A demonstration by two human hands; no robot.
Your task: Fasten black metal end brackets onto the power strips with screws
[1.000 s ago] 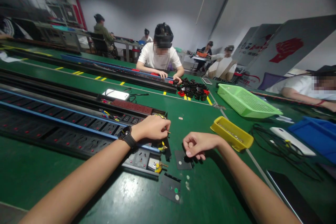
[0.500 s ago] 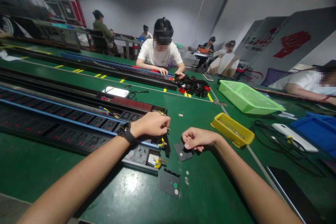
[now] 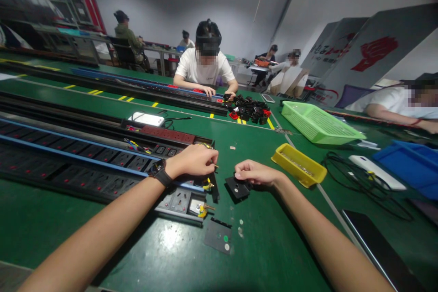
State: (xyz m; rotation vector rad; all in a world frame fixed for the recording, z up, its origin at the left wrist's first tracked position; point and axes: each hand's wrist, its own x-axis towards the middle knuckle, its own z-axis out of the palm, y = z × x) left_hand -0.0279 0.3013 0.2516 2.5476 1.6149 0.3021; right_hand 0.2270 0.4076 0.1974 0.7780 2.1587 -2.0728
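Note:
My right hand (image 3: 255, 174) pinches the upper edge of a small black plate (image 3: 237, 189), which is tilted over the green table. One pale round dot shows on its face. My left hand (image 3: 196, 160), with a watch on the wrist, is closed above the ends of the power strips (image 3: 143, 187). A small brass-coloured tip (image 3: 216, 166) pokes out by its fingers; whether the hand holds it is unclear. Another black plate (image 3: 218, 236) with a green and a white dot lies in front. Yellow-green wires (image 3: 203, 211) stick out of the nearest strip's end.
A yellow tray (image 3: 298, 165) of small metal parts and a green basket (image 3: 320, 122) stand to the right. Beyond are cables, a blue bin (image 3: 410, 166) and a dark phone (image 3: 372, 242). Across the table a person (image 3: 205, 66) works beside a heap of black parts (image 3: 248, 108).
My right hand has raised and tilted the black plate, which lay flatter before. My left hand keeps its closed pose over the strip ends. The whole view has shifted slightly.

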